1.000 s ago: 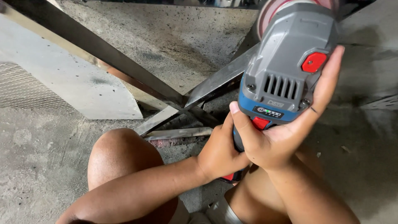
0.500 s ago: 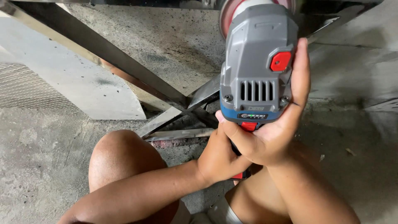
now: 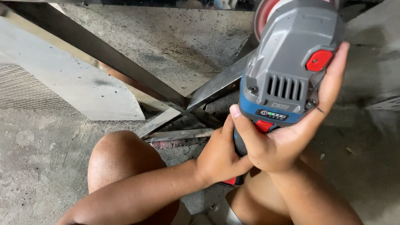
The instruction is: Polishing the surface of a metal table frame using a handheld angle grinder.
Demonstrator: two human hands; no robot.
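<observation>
I hold a grey and blue cordless angle grinder (image 3: 291, 62) with red buttons, upright in front of me. Its reddish disc (image 3: 263, 14) shows at the top edge. My right hand (image 3: 287, 137) cups the grinder's body from the right and below, thumb across the blue band. My left hand (image 3: 218, 156) grips the dark handle lower down, beneath the body. Behind the tool, shiny steel bars (image 3: 175, 100) cross on the concrete floor.
My bare knee (image 3: 121, 154) rises at lower centre. A pale flat sheet (image 3: 75, 83) and a piece of wire mesh (image 3: 25, 89) lie at left on the rough concrete floor (image 3: 41, 166). A grey slab edge (image 3: 375, 75) is at right.
The grinder swung left half a second ago and has now come back right, tilted again. Both hands kept their grip throughout.
</observation>
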